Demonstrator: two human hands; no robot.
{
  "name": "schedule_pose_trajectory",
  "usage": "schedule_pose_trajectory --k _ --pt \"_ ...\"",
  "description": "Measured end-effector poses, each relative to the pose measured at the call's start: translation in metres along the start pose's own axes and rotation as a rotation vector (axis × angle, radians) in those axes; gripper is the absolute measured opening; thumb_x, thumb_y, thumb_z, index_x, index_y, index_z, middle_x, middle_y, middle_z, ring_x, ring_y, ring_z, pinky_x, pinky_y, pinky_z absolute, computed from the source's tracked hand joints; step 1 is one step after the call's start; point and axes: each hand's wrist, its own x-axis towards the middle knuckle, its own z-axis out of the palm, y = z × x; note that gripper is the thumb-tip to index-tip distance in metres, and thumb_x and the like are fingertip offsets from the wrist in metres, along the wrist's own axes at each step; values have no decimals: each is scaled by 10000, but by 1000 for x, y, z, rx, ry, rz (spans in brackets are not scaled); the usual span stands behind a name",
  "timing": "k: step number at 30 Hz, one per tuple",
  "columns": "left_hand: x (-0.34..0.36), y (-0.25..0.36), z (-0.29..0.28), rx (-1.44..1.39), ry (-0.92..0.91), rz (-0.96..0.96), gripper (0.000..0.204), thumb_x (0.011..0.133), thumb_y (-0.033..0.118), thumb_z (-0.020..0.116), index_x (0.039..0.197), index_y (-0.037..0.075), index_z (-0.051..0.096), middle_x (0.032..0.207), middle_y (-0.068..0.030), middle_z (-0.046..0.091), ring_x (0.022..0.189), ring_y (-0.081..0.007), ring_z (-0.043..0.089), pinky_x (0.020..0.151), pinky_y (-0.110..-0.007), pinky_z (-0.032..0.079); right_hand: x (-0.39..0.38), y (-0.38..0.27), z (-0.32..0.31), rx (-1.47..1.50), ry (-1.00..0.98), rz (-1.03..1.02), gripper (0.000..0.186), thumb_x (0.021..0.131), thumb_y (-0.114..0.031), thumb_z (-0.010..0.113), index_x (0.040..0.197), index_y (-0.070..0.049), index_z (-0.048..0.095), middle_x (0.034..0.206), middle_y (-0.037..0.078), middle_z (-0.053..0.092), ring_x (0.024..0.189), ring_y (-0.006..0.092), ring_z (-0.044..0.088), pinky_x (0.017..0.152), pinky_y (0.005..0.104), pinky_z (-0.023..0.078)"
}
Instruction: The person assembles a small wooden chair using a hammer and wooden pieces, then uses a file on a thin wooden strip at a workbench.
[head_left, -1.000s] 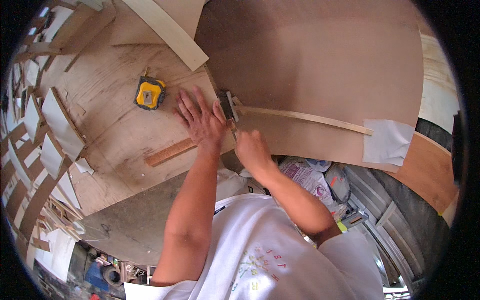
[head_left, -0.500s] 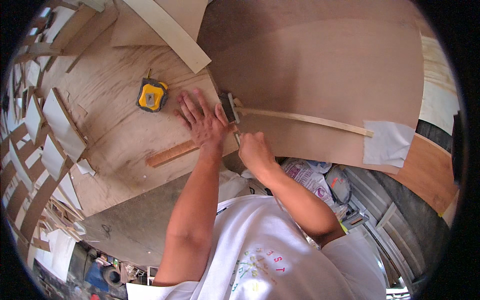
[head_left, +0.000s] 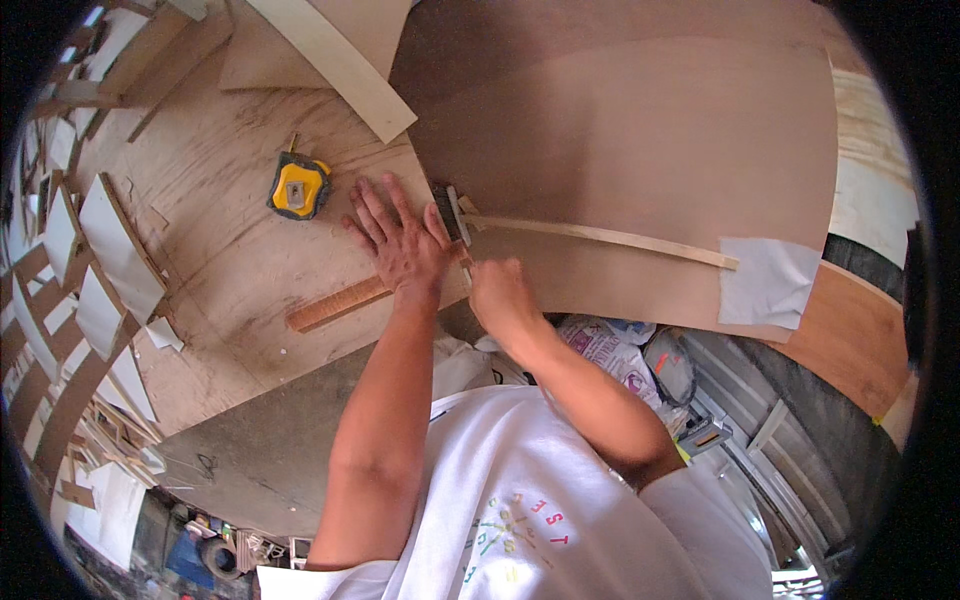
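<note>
My left hand lies flat with its fingers spread, pressing a reddish-brown wood strip onto a plywood sheet. The strip runs under the palm, and its end shows beside the thumb. My right hand is closed in a fist round the handle of what looks like a small saw, with a dark blade and a silver back. The blade stands beside my left thumb, across the strip's right end. My fingers hide the handle. A yellow and black tape measure rests left of my left hand.
A thin pale batten crosses the brown board towards a whitish cloth or sheet. Another pale plank lies at the far side. White-faced offcuts crowd the left. Bags and metal lengths are below the board.
The saw has tilted, so more of its dark blade shows. My right hand has shifted slightly up and left; my left hand keeps its place on the strip.
</note>
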Motion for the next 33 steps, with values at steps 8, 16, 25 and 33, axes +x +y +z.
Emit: schedule_pose_trajectory --k 8,16,25,33 --pt "3 0 -3 22 20 18 772 1050 451 455 1669 85 174 1726 -241 64 1606 -392 38 1276 -600 11 9 -1 3 -40 42 4 260 942 -86 582 811 80 734 768 353 664 790 517 702 729 564 572" --pt "3 -3 -1 49 41 36 788 1045 448 469 1671 82 160 1729 -234 46 1608 -386 21 1276 -603 8 10 11 18 -47 22 -16 205 894 -59 604 800 61 742 785 347 669 788 499 711 740 550 577" --pt "2 2 -5 49 31 17 775 1042 435 475 1667 81 184 1726 -232 68 1606 -393 40 1277 -598 28 -4 22 13 -53 23 -13 275 948 -87 550 853 54 767 785 352 681 812 493 729 733 547 595" --pt "1 2 -2 64 103 51 754 1030 433 498 1646 71 258 1701 -247 170 1588 -408 133 1274 -601 62 -26 14 -19 182 79 21 301 1049 -232 536 1036 -10 739 837 216 729 821 411 721 773 546 535"
